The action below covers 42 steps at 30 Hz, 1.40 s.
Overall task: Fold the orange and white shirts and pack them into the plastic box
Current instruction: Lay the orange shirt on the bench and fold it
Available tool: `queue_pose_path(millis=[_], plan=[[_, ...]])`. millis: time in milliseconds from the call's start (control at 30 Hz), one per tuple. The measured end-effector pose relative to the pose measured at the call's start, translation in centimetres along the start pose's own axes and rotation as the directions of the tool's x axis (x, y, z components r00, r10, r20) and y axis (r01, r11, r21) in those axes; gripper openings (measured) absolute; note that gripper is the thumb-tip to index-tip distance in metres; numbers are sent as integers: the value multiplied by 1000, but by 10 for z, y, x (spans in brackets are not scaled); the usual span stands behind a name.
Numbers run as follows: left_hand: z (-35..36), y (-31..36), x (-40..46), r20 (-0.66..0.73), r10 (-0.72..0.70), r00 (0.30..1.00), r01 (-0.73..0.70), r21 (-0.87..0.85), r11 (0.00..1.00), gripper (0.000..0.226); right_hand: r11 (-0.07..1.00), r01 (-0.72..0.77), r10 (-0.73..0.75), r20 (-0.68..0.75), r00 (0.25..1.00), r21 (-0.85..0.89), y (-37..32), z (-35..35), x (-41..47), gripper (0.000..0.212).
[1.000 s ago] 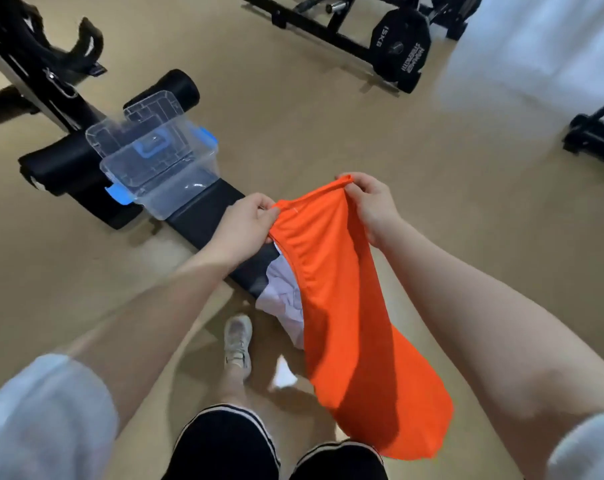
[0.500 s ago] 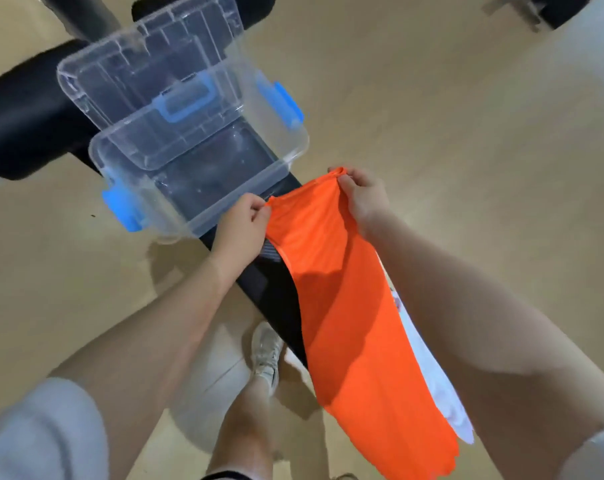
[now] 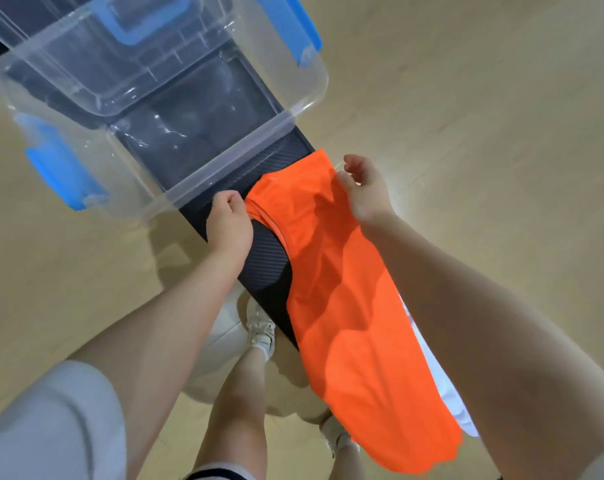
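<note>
While the plastic box (image 3: 155,109) sits empty, the left hand (image 3: 228,225) pinches the orange shirt (image 3: 356,323) just beside it; the right hand (image 3: 364,192) lets go. White shirt (image 3: 446,386) waits underneath. No folds yet.

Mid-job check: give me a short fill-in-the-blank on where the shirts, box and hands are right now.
1. The orange shirt lies on the black ____.
2. The left hand grips the orange shirt's ____ corner.
3. The white shirt lies ____ the orange shirt.
4. The box holds ____ shirts.

Missing: bench; left; under; no
</note>
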<state>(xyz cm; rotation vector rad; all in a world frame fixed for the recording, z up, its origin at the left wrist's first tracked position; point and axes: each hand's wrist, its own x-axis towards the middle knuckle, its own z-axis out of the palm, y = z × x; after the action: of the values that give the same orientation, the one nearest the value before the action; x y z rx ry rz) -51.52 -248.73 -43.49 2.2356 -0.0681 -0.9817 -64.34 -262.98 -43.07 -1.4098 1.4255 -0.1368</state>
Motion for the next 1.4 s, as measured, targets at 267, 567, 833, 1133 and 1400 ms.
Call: queue_pose_path(millis=[267,567,833,1133,1400], plan=[[23,-26,-77,82,-139,987,127,134,983,44,976,-56,89,149,985,-210,81,-98,-117,29],[81,-144,-229,3,-231,973,230,-114,967,26,967,-89,134,179,975,-240,184,-141,-221,24],[115,-219,-343,238,-346,908,395,-206,895,39,930,-21,62,100,993,-367,252,-158,-277,17],[133,-245,-351,265,-361,894,421,-226,878,49,912,-24,60,75,995,-409,296,-165,-296,20],[109,-231,-391,371,-275,887,353,-160,922,31,901,167,-158,55,986,-401,256,-191,-326,21]])
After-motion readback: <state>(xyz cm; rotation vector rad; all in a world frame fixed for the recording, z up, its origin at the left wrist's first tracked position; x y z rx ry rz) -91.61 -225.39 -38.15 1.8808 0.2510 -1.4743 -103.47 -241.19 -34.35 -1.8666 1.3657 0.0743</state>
